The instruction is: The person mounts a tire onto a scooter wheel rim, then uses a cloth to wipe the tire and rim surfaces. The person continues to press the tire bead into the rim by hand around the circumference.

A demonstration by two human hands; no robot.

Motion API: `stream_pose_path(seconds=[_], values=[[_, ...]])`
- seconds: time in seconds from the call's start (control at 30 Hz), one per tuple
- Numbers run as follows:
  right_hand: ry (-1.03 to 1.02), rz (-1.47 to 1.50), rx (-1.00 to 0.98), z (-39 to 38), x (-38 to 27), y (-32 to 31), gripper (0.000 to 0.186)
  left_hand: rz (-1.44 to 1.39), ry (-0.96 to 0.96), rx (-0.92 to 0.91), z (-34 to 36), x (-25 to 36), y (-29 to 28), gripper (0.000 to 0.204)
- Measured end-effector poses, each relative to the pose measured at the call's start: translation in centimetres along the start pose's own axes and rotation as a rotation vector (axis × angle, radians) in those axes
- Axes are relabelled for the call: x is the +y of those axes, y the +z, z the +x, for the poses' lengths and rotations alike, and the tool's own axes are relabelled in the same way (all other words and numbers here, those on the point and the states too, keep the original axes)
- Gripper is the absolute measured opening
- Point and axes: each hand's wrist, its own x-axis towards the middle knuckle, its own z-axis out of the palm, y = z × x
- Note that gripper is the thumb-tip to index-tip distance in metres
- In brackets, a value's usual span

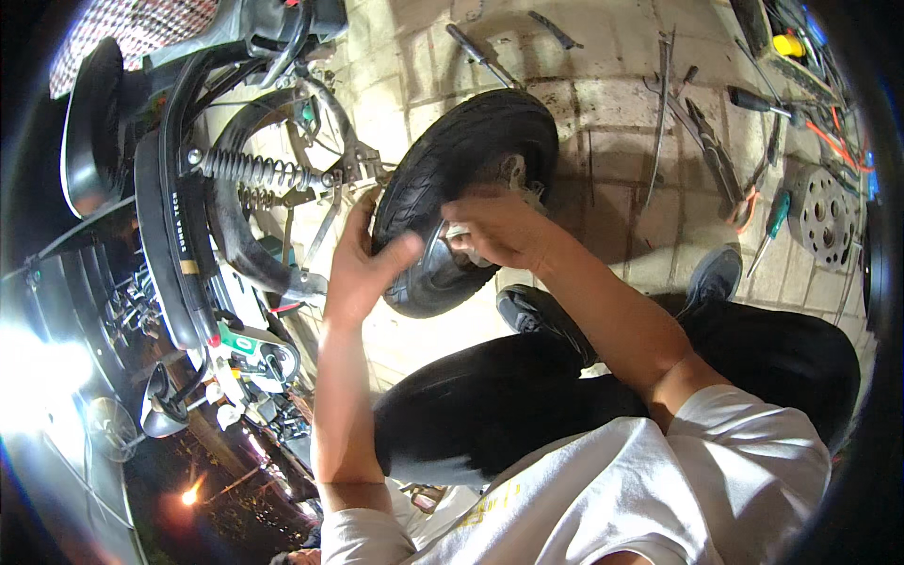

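A wheel with a black treaded tyre [441, 169] stands tilted on the paving in front of me. My left hand [367, 268] wraps around the tyre's left edge, its thumb raised over the tread and its fingers partly hidden behind the rubber. Inside the wheel's open face, my right hand [497, 226] has curled fingers close to the metal rim [441, 256]. A pale glint shows at those fingertips, too small to name. Beyond the right hand, part of the metal hub [516, 177] is visible.
At the left stands a scooter with a coil-spring shock absorber [254, 169] and a curved black mudguard [243, 221]. A screwdriver [478, 55], pliers [714, 155], a green-handled screwdriver [774, 224] and a drilled metal disc [827, 217] lie around. My shoes [532, 309] are beside the wheel.
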Motion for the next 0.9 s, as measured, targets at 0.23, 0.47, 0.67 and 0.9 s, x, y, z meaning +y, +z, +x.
stream_pose_path(seconds=[0.23,0.47,0.67,0.9], values=[[-0.056,0.231,-0.236,1.1,0.3,-0.2,0.02,0.023,-0.078,0.149,-2.5,-4.8,-0.7,0.052],[-0.096,0.455,-0.497,2.9,-0.1,-0.3,0.032,0.038,-0.082,0.287,-1.4,-1.1,-1.2,0.039],[-0.141,0.44,-0.458,4.2,-0.8,-1.3,0.048,-0.028,-0.207,0.301,2.0,-1.4,-0.2,0.045],[-0.158,0.639,-0.435,4.6,-0.5,-0.5,0.02,0.005,-0.183,0.28,3.9,-0.5,0.2,0.05]])
